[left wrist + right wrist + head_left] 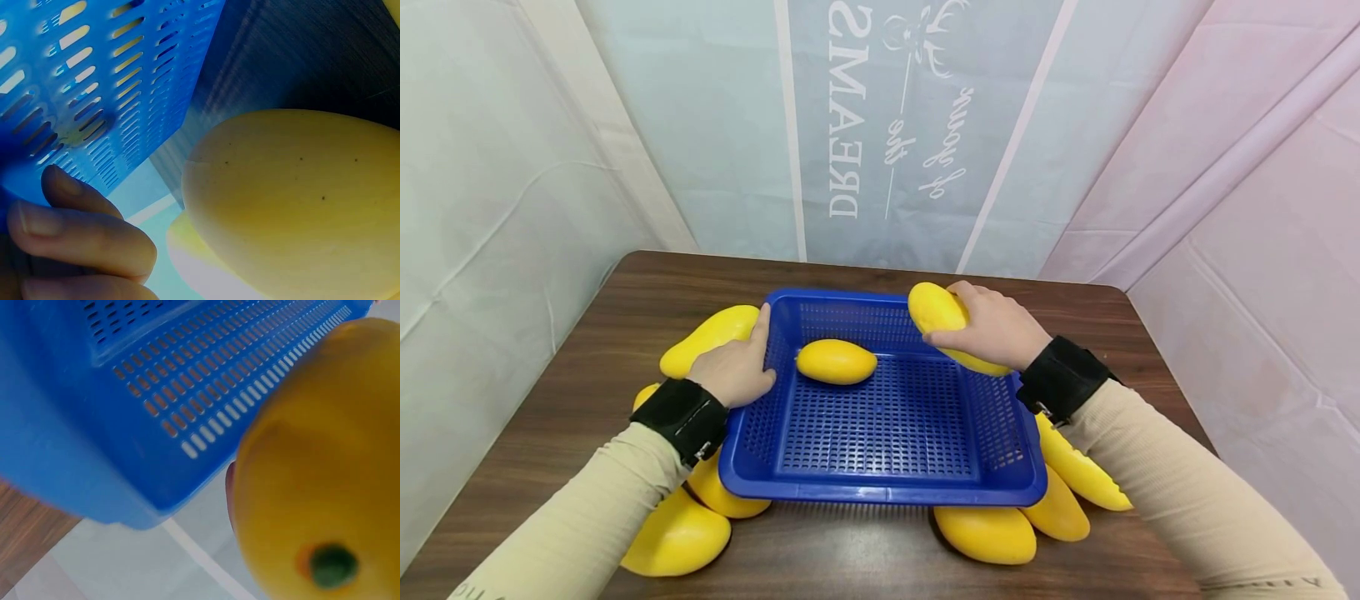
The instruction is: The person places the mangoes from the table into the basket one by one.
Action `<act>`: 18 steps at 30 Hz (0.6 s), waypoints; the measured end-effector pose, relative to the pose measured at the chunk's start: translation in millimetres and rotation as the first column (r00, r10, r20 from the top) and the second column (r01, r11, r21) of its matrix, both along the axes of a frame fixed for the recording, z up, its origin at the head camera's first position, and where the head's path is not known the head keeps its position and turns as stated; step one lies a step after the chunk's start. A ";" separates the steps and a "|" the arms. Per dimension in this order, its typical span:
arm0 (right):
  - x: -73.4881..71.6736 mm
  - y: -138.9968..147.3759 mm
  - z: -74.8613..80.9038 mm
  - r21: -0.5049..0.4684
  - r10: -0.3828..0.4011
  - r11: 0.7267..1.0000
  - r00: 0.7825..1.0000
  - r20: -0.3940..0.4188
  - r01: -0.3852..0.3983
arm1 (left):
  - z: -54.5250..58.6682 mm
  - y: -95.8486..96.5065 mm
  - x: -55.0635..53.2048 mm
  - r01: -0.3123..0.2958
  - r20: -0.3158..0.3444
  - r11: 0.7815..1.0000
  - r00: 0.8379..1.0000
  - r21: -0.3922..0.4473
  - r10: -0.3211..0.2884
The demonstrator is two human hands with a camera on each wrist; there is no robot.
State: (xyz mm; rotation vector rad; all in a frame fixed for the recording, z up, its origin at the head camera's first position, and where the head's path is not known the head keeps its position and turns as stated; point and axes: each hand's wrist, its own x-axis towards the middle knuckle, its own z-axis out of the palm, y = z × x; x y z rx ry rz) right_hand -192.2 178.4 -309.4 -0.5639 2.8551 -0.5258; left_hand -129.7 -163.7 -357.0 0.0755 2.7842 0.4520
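A blue plastic basket (880, 492) with slotted walls stands on the table. My left hand (735, 367) grips its left rim, thumb on the inner side; the left wrist view shows curled fingers (81, 240) against the outer wall. My right hand (1000, 327) holds a yellow mango (938, 308) over the basket's far right corner. That mango's green stem end (331, 565) faces the right wrist camera, and most of the fingers are hidden behind it. One more mango (837, 362) lies inside the basket, towards the left.
Left of the basket, near the left hand, lies a mango (711, 340), with several others such as this mango (677, 533) closer in. More mangoes (987, 533) lie by the basket's near right corner. A printed cloth (910, 167) hangs behind the brown wooden table (835, 550).
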 end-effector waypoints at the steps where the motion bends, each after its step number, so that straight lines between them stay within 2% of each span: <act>1: 0.4 -1.7 -0.5 -0.005 0.001 1.000 1.000 0.003 -0.001 | -0.2 0.0 -0.2 -0.001 0.001 1.000 1.000 0.000 0.001; 18: 5.9 -26.9 -26.7 -0.055 -0.011 0.998 0.997 0.070 0.015 | 0.0 0.2 -0.5 -0.003 0.004 1.000 1.000 0.006 0.003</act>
